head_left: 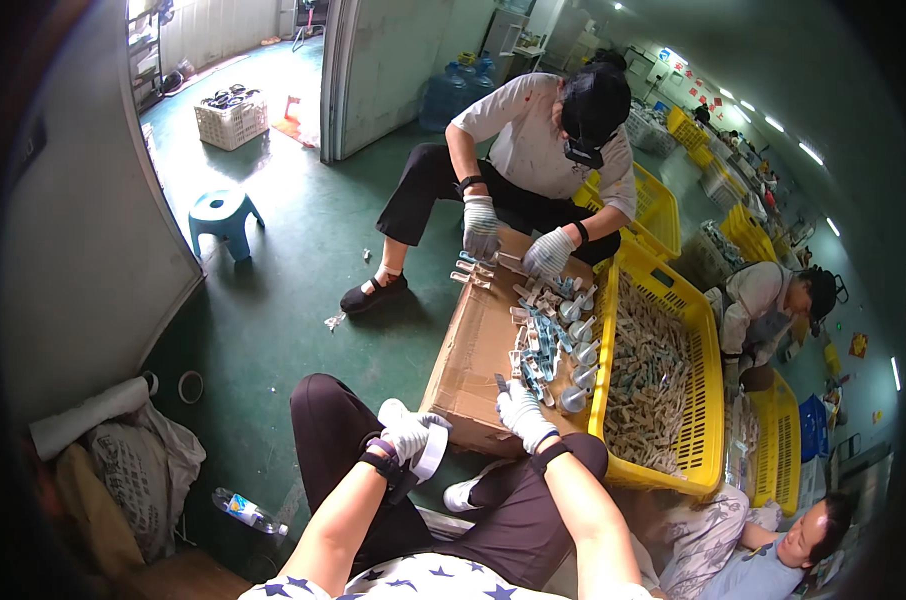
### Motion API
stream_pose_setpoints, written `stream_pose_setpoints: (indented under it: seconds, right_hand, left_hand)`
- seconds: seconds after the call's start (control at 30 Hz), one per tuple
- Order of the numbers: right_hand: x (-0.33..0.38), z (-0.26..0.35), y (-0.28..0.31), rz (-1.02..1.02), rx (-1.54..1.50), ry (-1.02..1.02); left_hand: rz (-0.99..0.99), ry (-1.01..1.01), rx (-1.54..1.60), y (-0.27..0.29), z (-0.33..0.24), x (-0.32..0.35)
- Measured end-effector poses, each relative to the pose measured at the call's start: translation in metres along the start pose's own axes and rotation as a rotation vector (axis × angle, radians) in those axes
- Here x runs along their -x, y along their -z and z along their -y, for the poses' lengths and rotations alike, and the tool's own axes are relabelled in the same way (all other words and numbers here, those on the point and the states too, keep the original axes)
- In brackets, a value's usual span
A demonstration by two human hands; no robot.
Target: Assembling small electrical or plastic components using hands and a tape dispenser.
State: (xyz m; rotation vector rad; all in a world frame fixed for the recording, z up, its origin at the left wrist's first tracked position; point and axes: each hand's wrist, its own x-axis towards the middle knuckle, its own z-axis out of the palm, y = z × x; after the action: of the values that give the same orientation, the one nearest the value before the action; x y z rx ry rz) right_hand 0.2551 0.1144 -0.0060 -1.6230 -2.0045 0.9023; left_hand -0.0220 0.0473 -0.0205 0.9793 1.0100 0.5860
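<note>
The step in hand appears to be work on the clips [541, 345], with the person's hands apart and each busy with its own piece. The left hand [403, 433], gloved, is closed around a curved white band [430, 453] in front of the carton's near side; what the band is, I cannot tell. The right hand [522, 412], also gloved, is nearly closed, seeming to pinch a small dark piece [501, 383] over the near edge of the carton [463, 375], just beside the clips. These lie in a loose white and blue heap on the carton top, between the right hand and a co-worker's hands [550, 253], with more in the yellow crate [708, 440] alongside. The next move probably calls for bringing the two held pieces together, or freeing the right fingers for a clip.
</note>
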Motion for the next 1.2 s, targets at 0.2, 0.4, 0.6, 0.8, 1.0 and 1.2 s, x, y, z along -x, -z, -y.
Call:
stream_pose_setpoints:
  seconds: [0.2, 0.4, 0.6, 0.8, 1.0, 1.2]
  right_hand:
    - [-0.001, 0.004, -0.035, -0.260, -0.627, -0.279]
    - [0.014, -0.029, -0.062, -0.602, -0.095, -0.108]
    - [0.031, 0.036, -0.039, -0.533, -0.103, -0.178]
    - [0.030, 0.032, -0.041, -0.542, -0.115, -0.174]
    - [0.031, 0.023, -0.044, -0.553, -0.163, -0.171]
    - [0.033, 0.029, -0.041, -0.585, -0.162, -0.160]
  left_hand:
    - [-0.054, 0.007, -0.039, -0.014, -0.014, 0.009]
    - [-0.111, -0.076, -0.005, -0.028, -0.042, 0.011]
    - [-0.160, -0.054, -0.040, -0.028, -0.037, 0.017]
    - [-0.145, 0.019, 0.032, -0.014, -0.003, -0.001]
    - [-0.076, -0.075, -0.039, -0.019, -0.001, -0.007]
    - [-0.064, -0.058, 0.141, -0.017, 0.004, -0.007]
